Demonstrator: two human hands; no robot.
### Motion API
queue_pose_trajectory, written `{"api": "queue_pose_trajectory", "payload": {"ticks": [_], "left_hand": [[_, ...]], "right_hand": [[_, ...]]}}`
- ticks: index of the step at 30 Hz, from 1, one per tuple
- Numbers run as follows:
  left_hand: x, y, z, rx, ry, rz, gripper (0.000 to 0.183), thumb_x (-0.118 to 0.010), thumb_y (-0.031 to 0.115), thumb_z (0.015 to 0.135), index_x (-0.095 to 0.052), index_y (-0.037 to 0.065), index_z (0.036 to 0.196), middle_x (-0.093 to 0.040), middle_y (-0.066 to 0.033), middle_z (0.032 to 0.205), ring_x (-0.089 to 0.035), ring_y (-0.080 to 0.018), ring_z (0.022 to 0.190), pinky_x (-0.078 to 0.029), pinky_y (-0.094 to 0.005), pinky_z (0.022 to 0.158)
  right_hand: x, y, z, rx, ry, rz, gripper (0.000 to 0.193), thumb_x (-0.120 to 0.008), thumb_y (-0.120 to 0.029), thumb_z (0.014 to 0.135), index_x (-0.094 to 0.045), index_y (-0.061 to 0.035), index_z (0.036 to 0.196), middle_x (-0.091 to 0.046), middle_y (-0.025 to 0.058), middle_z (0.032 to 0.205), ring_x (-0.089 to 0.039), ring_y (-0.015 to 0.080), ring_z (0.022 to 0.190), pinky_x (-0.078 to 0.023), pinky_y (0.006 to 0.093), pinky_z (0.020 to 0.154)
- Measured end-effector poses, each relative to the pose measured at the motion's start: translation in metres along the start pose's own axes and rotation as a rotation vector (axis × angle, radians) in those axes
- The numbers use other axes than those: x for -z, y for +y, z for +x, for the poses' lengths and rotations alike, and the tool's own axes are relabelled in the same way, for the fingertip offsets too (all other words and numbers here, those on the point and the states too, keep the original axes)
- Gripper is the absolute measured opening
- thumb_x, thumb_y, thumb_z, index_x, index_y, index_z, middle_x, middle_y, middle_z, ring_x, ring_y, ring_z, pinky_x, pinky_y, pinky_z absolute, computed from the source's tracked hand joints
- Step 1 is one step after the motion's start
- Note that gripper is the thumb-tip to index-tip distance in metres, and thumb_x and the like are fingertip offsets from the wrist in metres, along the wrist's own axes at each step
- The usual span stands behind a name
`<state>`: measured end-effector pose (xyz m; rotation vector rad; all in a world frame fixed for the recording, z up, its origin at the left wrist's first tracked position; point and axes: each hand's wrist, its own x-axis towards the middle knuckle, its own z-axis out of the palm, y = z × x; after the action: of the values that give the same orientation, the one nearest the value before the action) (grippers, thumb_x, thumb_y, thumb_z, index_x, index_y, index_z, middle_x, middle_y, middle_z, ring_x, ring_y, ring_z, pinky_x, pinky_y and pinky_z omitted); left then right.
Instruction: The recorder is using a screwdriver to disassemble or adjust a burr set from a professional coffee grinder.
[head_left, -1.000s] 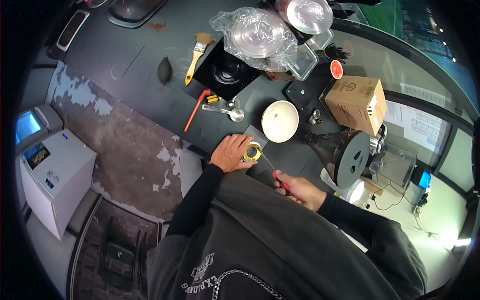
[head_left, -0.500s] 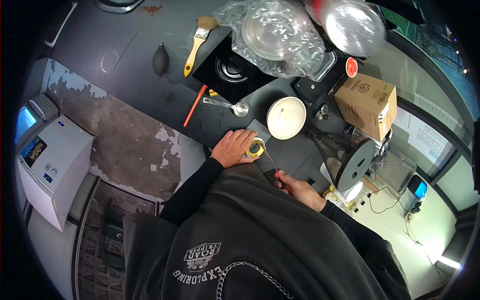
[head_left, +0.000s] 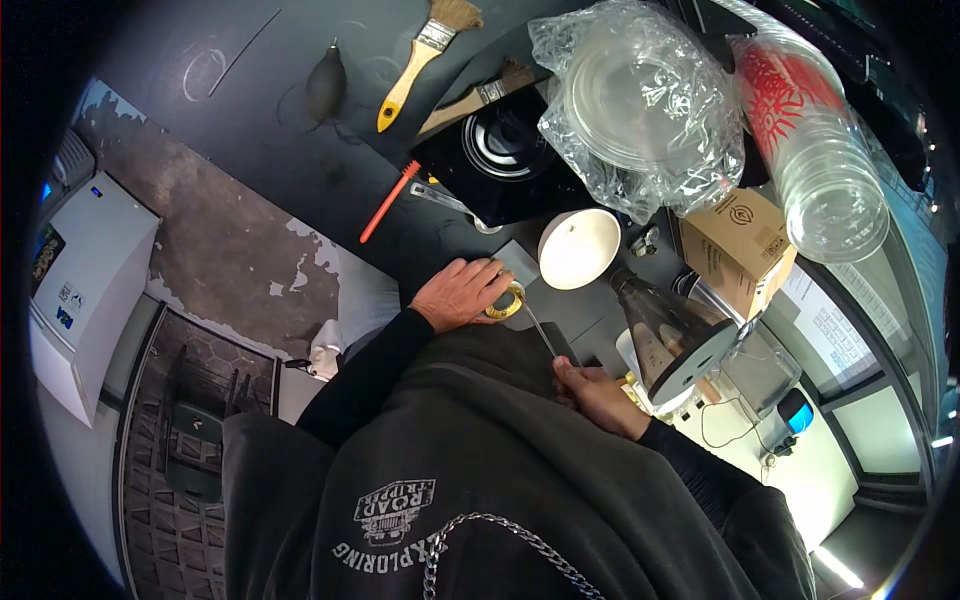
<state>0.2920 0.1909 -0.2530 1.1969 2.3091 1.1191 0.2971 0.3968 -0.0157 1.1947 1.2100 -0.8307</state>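
View shifted; two hands (head_left: 462,294) (head_left: 602,398): left clasping one gold ring (head_left: 508,308), right gripping one thin tool (head_left: 541,328).

Near your view's centre you have one left hand (head_left: 460,296), one right hand (head_left: 602,398), one ring (head_left: 505,313) and one tool (head_left: 543,333). Toward twelve o'clock you have two brushes (head_left: 418,68); toward eleven, one bulb (head_left: 326,88), one spoon (head_left: 438,197) and one red stick (head_left: 388,204); toward one, one plastic bag (head_left: 640,105); toward two, one bowl (head_left: 580,250) and one cup stack (head_left: 815,150); toward three, one box (head_left: 730,262).
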Motion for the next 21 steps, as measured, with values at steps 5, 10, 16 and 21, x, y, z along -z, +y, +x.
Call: {"api": "queue_pose_trajectory", "payload": {"ticks": [5, 10, 16, 21], "left_hand": [[0.0, 0.0, 0.002, 0.005, 0.008, -0.018, 0.073, -0.071, 0.053, 0.088, -0.056, 0.006, 0.141, -0.061, -0.015, 0.137, -0.058, -0.0271, 0.124, -0.044, -0.0385, 0.098], [0.0, 0.0, 0.004, -0.004, 0.043, 0.007, 0.074, -0.072, 0.053, 0.085, -0.056, 0.006, 0.14, -0.061, -0.0142, 0.136, -0.059, -0.0261, 0.123, -0.044, -0.0378, 0.098], [-0.002, 0.001, 0.001, 0.0, 0.004, 0.016, 0.076, -0.074, 0.055, 0.084, -0.055, 0.008, 0.14, -0.061, -0.0123, 0.136, -0.057, -0.0247, 0.124, -0.044, -0.0367, 0.097], [-0.005, 0.0, 0.002, -0.006, 0.025, 0.032, 0.077, -0.074, 0.057, 0.083, -0.055, 0.008, 0.14, -0.06, -0.0119, 0.136, -0.057, -0.0245, 0.124, -0.044, -0.0367, 0.097]], "right_hand": [[-0.003, -0.008, -0.011, 0.054, 0.122, -0.277, 0.067, -0.048, -0.058, 0.106, -0.065, 0.0029, 0.085, -0.06, 0.0098, 0.069, -0.056, 0.0185, 0.068, -0.046, 0.038, 0.068], [-0.013, -0.018, -0.016, 0.169, 0.247, -0.528, 0.067, -0.048, -0.05, 0.107, -0.066, 0.0115, 0.086, -0.065, 0.0323, 0.074, -0.07, 0.0434, 0.076, -0.051, 0.051, 0.074], [-0.025, -0.025, -0.022, 0.255, 0.38, -0.699, 0.06, -0.053, -0.043, 0.106, -0.068, 0.0125, 0.087, -0.065, 0.0387, 0.081, -0.066, 0.0555, 0.084, -0.053, 0.0583, 0.079], [-0.032, -0.035, -0.025, 0.215, 0.441, -0.806, 0.057, -0.054, -0.04, 0.105, -0.069, 0.0127, 0.087, -0.064, 0.0395, 0.079, -0.066, 0.0564, 0.081, -0.055, 0.0588, 0.076]]}}
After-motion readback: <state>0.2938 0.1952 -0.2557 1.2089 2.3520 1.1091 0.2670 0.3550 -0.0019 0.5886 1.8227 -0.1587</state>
